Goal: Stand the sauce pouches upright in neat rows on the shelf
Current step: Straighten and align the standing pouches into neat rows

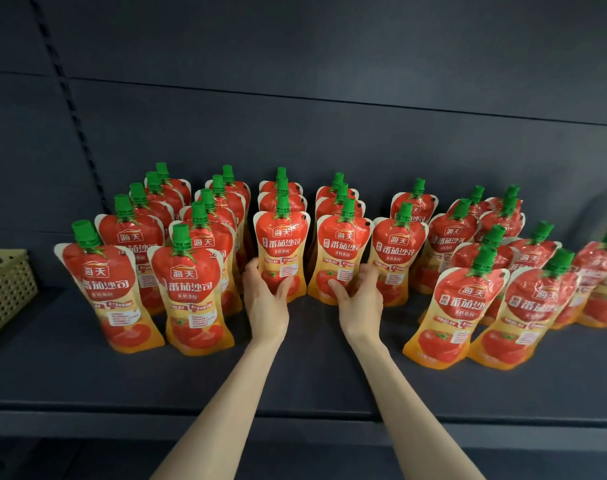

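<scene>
red pouch (281, 251) upright in left grip (265, 299); right grip (359, 299) on neighbour pouch (340, 258).

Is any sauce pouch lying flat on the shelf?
No, every sauce pouch in view stands upright on the shelf, green cap on top, including the two that the hands touch.

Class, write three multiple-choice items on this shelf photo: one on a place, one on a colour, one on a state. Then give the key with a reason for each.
1. Where is the perforated basket?
A. At the shelf's left end
B. Behind the pouches
C. On the right

2. What colour are the pouch caps?
A. White
B. Green
C. Yellow

3. What is the left hand doing?
A. Resting flat on the shelf
B. Unscrewing a cap
C. Gripping the base of an upright tomato sauce pouch

Key: 1 A, it sits at the left edge of the picture; 2 B, every spout cap is green; 3 C, its fingers wrap that pouch's lower part.
</scene>
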The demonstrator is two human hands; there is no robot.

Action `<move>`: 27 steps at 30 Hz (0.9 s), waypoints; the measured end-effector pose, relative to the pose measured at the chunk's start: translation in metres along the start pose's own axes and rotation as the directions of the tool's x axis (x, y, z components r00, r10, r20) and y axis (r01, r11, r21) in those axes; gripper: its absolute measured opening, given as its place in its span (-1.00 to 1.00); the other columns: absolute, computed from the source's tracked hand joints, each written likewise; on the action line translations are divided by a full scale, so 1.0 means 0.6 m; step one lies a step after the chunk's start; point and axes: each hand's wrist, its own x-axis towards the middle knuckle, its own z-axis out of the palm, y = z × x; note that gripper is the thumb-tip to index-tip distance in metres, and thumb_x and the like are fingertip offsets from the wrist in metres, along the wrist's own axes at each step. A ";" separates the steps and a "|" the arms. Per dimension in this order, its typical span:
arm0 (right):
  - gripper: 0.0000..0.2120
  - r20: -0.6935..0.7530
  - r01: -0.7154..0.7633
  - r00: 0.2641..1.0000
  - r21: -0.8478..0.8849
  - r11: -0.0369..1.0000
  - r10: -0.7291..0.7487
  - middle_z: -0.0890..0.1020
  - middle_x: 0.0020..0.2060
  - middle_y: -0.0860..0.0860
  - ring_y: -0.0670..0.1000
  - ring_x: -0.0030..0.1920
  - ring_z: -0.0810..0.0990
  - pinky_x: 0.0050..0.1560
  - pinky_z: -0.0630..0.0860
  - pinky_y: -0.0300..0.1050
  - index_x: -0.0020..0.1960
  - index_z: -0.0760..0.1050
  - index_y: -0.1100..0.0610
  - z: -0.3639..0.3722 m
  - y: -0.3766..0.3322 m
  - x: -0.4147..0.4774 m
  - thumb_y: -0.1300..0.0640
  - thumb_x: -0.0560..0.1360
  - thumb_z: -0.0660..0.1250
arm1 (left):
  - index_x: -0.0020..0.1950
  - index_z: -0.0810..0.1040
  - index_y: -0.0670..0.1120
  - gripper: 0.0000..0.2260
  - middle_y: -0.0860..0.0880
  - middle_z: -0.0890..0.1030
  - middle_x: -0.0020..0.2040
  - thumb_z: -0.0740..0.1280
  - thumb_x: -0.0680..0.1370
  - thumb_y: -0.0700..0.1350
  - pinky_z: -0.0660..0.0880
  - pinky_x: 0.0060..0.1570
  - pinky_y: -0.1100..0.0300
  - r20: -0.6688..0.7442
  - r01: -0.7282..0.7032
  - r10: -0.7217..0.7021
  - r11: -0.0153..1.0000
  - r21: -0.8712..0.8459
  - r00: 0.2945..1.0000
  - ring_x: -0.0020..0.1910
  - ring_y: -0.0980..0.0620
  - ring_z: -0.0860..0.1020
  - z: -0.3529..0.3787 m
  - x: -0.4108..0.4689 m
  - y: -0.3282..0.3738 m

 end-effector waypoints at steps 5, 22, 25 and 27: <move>-0.59 -0.003 0.037 0.999 -0.033 0.999 -0.038 0.55 0.17 0.04 0.03 0.21 0.53 0.17 0.51 -0.09 0.25 0.32 0.12 0.010 0.002 0.006 0.10 0.48 0.38 | 0.42 0.23 -0.14 -0.43 -0.13 0.39 0.36 0.38 0.49 -0.09 0.32 0.29 0.07 0.022 0.006 -0.006 1.000 -0.006 1.000 0.38 -0.07 0.34 -0.001 0.003 -0.002; -0.50 -0.071 0.075 0.993 -0.246 0.966 -0.095 0.52 0.25 0.06 0.06 0.26 0.49 0.21 0.47 -0.01 0.36 0.31 0.13 0.017 0.005 0.011 -0.01 0.50 0.33 | 0.47 0.17 -0.09 -0.40 -0.09 0.34 0.41 0.35 0.51 -0.08 0.32 0.33 0.00 0.047 0.004 -0.004 1.000 -0.002 0.999 0.42 -0.05 0.30 0.003 0.018 -0.013; -0.49 -0.068 0.070 0.994 -0.259 0.963 -0.090 0.51 0.26 0.05 0.06 0.27 0.48 0.21 0.46 0.01 0.38 0.29 0.11 0.017 0.004 0.010 -0.03 0.50 0.32 | 0.45 0.20 -0.10 -0.42 -0.10 0.37 0.39 0.36 0.50 -0.08 0.34 0.31 0.02 0.043 0.014 -0.013 1.000 -0.020 0.999 0.40 -0.06 0.32 0.001 0.019 -0.014; -0.48 -0.066 0.067 0.994 -0.265 0.962 -0.087 0.50 0.27 0.05 0.06 0.27 0.48 0.21 0.47 0.02 0.39 0.29 0.10 0.017 0.003 0.010 -0.04 0.50 0.32 | 0.43 0.23 -0.10 -0.43 -0.10 0.40 0.36 0.37 0.49 -0.08 0.35 0.29 0.03 0.042 0.024 -0.023 0.999 -0.037 0.999 0.37 -0.06 0.35 0.000 0.020 -0.014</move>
